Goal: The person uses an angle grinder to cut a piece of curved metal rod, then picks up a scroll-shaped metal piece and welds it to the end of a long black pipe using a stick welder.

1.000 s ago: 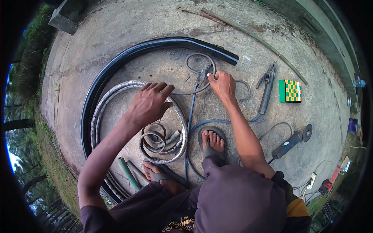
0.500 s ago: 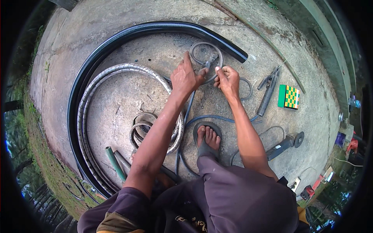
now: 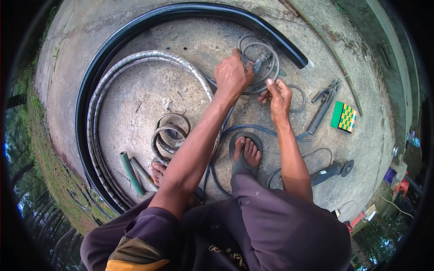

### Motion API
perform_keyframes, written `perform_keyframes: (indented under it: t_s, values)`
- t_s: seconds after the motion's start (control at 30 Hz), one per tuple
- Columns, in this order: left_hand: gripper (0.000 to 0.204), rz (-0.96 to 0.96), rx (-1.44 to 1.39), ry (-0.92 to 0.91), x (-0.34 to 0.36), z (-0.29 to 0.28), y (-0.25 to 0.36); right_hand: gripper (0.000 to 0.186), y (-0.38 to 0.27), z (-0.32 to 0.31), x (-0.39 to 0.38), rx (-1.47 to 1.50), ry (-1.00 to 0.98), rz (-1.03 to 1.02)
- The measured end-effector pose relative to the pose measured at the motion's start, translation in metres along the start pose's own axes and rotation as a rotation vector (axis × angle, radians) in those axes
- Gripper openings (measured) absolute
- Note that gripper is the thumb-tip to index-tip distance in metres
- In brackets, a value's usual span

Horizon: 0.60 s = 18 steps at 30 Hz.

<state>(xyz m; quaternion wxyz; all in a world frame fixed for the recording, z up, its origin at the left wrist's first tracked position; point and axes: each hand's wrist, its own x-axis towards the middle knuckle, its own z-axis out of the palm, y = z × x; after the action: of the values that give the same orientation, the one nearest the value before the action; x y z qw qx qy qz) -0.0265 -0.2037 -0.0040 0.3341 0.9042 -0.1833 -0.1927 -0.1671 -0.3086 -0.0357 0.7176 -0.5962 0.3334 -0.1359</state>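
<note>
Thumb and fingers of my right hand (image 3: 279,97) are closed on the lower edge of a thin grey ring (image 3: 277,54). Another similar loop overlaps it behind. My left hand (image 3: 233,76) is at the left side of the loops, index finger stretched upward and thumb apart; its other fingers are hidden underneath. Near the left thumb, a metal clamp (image 3: 261,61) shows through the loops. Dark cable (image 3: 253,129) curves on the concrete below my hands.
A thick black pipe (image 3: 181,7) arcs around a silver coil (image 3: 149,55). Smaller rings (image 3: 174,131) and a green tube (image 3: 131,174) lie left. To the right are an electrode holder (image 3: 320,113), a green-and-yellow checked box (image 3: 346,117), an angle grinder (image 3: 332,171) and a long rod (image 3: 330,43).
Both hands and the held ring have shifted right relative to the clamp's surroundings. The overlapping loops now show apart. The whole view has shifted slightly.
</note>
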Motion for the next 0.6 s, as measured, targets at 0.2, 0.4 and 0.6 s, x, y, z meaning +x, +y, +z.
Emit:
perform_keyframes:
  t_s: [0.2,0.4,0.6]
  values:
    - [0.047,0.095,-0.111,0.055,-0.007,0.009,0.004,0.027,-0.001,-0.008,-0.008,0.025,0.037,-0.102]
    - [0.053,0.188,-0.11,-0.014,-0.015,0.002,0.018,0.028,-0.003,-0.009,-0.006,0.06,0.087,-0.103]
    - [0.056,0.124,-0.185,-0.012,-0.01,0.003,0.014,0.026,-0.011,-0.004,0.008,-0.023,0.048,-0.114]
